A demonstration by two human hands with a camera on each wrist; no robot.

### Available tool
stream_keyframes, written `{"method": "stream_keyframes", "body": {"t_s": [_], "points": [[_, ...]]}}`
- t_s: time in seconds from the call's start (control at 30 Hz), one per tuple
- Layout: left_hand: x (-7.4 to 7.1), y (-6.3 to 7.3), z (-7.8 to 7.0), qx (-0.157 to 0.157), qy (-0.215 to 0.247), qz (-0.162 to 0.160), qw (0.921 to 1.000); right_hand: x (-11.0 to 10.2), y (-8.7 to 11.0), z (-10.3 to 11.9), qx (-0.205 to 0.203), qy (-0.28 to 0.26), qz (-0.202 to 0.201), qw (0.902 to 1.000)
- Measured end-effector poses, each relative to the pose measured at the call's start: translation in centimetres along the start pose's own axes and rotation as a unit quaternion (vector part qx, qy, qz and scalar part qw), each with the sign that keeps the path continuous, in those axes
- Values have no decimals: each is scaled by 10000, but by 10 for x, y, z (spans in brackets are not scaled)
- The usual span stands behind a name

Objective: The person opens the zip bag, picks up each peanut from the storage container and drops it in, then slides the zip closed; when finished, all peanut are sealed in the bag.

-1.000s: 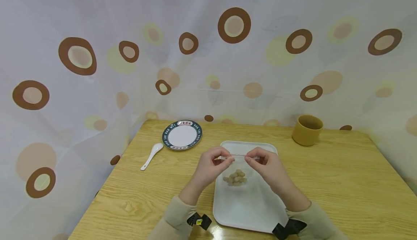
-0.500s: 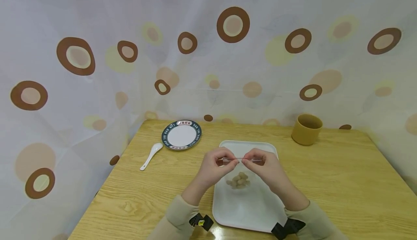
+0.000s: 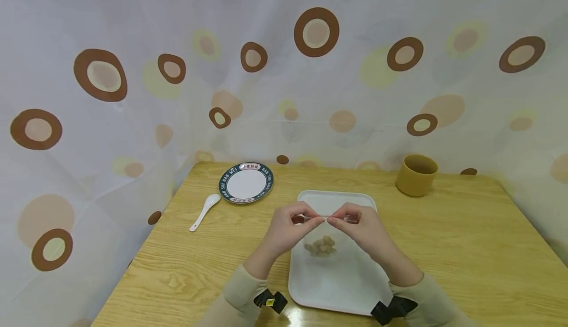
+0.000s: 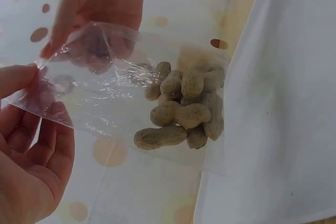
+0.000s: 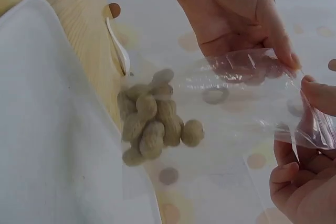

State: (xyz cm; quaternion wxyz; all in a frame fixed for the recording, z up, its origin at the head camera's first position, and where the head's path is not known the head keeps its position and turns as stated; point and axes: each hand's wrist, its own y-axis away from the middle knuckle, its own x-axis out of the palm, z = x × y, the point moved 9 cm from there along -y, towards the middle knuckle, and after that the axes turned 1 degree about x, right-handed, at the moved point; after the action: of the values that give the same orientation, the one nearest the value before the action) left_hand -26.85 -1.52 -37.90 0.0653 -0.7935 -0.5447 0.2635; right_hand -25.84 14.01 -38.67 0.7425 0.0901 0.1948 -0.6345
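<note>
A clear plastic bag (image 4: 105, 93) hangs over the white tray (image 3: 337, 287), with several unshelled peanuts (image 4: 176, 114) gathered at its bottom. My left hand (image 3: 288, 228) pinches the bag's top edge between thumb and index finger. At the same edge, my right hand (image 3: 366, 228) pinches it in the same way. The thumbs of both hands almost meet at the middle of the top edge. In the right wrist view the bag's film (image 5: 247, 98) is see-through and wrinkled near the fingers.
A dark-rimmed plate (image 3: 246, 183) stands at the back left, and a white spoon (image 3: 205, 212) lies beside it. A yellow cup (image 3: 416, 175) stands at the back right. A spotted cloth (image 3: 266, 11) rises behind the wooden table (image 3: 470, 248).
The two hands' fingertips have come closer together along the bag's top edge. The peanuts in the bag swung slightly right, then back left. Plate, spoon and cup stay put.
</note>
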Motion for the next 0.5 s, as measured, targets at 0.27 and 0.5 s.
{"method": "stream_keyframes", "body": {"t_s": [0.27,0.5], "points": [[-8,1,11,-588,344,73,9977,-14,3,-10,426,-119,-241,9987],[3,2,24,-836,1730,786,9782,-5,3,2,-62,-1482,-87,9889]]}}
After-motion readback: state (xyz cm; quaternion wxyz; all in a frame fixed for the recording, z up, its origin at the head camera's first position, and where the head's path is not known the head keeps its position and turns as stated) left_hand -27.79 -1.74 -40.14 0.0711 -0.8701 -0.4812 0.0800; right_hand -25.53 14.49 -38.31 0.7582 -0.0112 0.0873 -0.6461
